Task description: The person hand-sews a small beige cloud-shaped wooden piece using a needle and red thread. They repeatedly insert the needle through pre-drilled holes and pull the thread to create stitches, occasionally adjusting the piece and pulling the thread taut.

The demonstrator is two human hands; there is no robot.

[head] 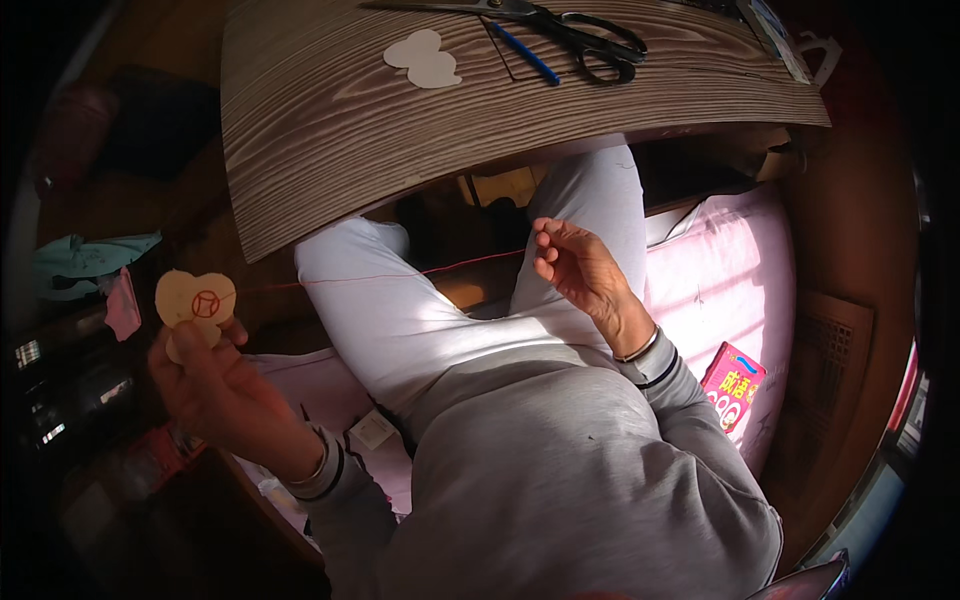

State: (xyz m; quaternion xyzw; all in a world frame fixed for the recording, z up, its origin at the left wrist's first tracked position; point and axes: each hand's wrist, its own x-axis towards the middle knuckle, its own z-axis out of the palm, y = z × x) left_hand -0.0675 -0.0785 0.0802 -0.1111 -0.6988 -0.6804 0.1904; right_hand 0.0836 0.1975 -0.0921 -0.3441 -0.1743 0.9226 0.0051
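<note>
My left hand (225,397) grips the lower lobe of a cream, lobed cutout (176,300) between thumb and fingers, at the left of the view. A red stitched or drawn circle with a four-pointed figure inside shows on its face. From that mark a thin red thread (360,279) runs across above my thighs to my right hand (574,262). My right hand is raised over my thigh, with thumb and index finger pinched together at the thread's end. Whether a needle is between those fingertips cannot be told.
On the wood-grain table (315,150) lie a similar cream cutout (424,60), a blue pen or pencil (525,52) and large black-handled scissors (570,30). A pink booklet (733,386) rests on the pink seat cover (690,300) at right. Teal cloth (82,262) is at far left.
</note>
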